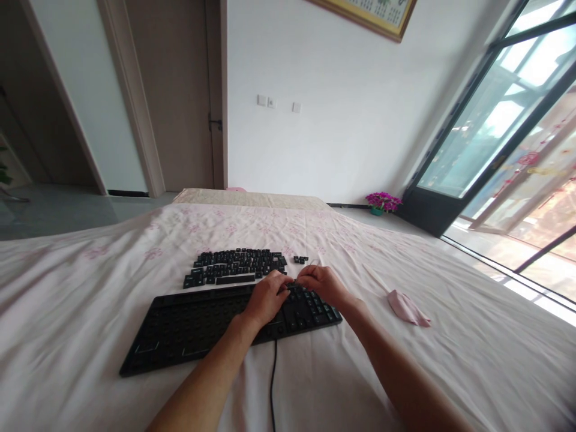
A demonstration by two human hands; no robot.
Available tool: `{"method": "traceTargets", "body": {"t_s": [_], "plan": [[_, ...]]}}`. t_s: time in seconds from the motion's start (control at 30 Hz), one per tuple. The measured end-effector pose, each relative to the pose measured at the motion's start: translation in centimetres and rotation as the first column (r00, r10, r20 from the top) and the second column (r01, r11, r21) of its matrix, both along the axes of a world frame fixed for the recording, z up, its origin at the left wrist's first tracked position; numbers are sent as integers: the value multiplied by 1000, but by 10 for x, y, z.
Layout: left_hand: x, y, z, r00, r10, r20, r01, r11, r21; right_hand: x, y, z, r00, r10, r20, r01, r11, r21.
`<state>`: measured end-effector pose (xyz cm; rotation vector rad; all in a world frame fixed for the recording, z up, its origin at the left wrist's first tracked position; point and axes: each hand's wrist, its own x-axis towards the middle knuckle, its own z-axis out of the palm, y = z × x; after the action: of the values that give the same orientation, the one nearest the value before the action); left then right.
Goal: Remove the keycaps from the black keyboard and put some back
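Observation:
A black keyboard (189, 324) lies at a slant on the bedsheet, its left and middle part bare of keycaps. Keycaps still sit on its right end. My left hand (267, 300) rests over the keyboard's far edge, right of the middle, with bent fingers pressed together. Close beside it, my right hand (324, 285) is pinched at the same edge, and the fingertips of both hands nearly meet. Whatever small thing is between them is too hidden to make out. Loose black keycaps (238, 262) lie in rows behind the keyboard, including a long space bar (235, 279).
A few more keycaps (300, 260) lie apart, just beyond my hands. To the right is a crumpled pink cloth (408, 308). The keyboard's cable (273, 384) runs toward me between my forearms. The pale flowered sheet (90, 300) is wrinkled.

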<state>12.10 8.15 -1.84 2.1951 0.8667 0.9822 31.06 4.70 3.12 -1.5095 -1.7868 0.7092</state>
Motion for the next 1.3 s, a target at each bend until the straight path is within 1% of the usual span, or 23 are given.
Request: {"method": "traceTargets", "body": {"t_s": [0.07, 0.13, 0.2, 0.3, 0.4, 0.53, 0.67, 0.8, 0.87, 0.97, 1.07, 1.13, 1.23, 1.3], "plan": [[0, 1, 1, 1000, 5, -17, -5, 1000, 5, -8, -4, 2, 996, 17, 91, -24, 997, 78], [1, 2, 2, 999, 15, -48, -15, 1000, 5, -17, -8, 2, 994, 21, 110, -35, 991, 126], [2, 3, 4, 996, 20, -92, -20, 1000, -1, -22, -9, -1, 998, 0, 67, -11, 988, 153], [6, 7, 8, 986, -10, -165, 4, 999, -35, -23, -10, -9, 999, -41, -6, 42, 982, 184], [13, 8, 12, 974, -3, -228, -11, 998, -57, -21, -10, -15, 998, -51, -22, 55, 974, 222], [22, 3, 14, 960, 111, -256, -110, 994, 17, -20, -12, -17, 998, -68, -17, 70, 965, 252], [26, -4, 13, 955, 147, -258, -126, 987, 96, -21, -16, -17, 998, -69, -1, 66, 961, 269], [26, -7, 13, 967, 136, -215, -115, 987, 108, -21, -20, -17, 994, -110, -25, 112, 943, 315], [25, -7, 13, 979, 107, -173, -94, 992, 83, -21, -21, -18, 992, -117, -39, 123, 932, 341], [24, -4, 12, 995, 62, -83, -59, 998, 29, -22, -20, -20, 994, -103, -23, 104, 926, 364], [21, 0, 10, 999, 16, 46, -12, 996, -85, -23, -21, -21, 996, -77, 37, 54, 901, 431], [21, 2, 8, 993, 21, 113, -2, 986, -167, -24, -23, -19, 992, -86, 95, 29, 871, 490], [21, 4, 5, 987, 55, 150, -20, 974, -224, -22, -25, -10, 969, -176, 174, 52, 832, 553], [21, 4, 4, 983, 65, 171, -22, 970, -243, -20, -25, -3, 952, -219, 214, 66, 828, 556]]}}
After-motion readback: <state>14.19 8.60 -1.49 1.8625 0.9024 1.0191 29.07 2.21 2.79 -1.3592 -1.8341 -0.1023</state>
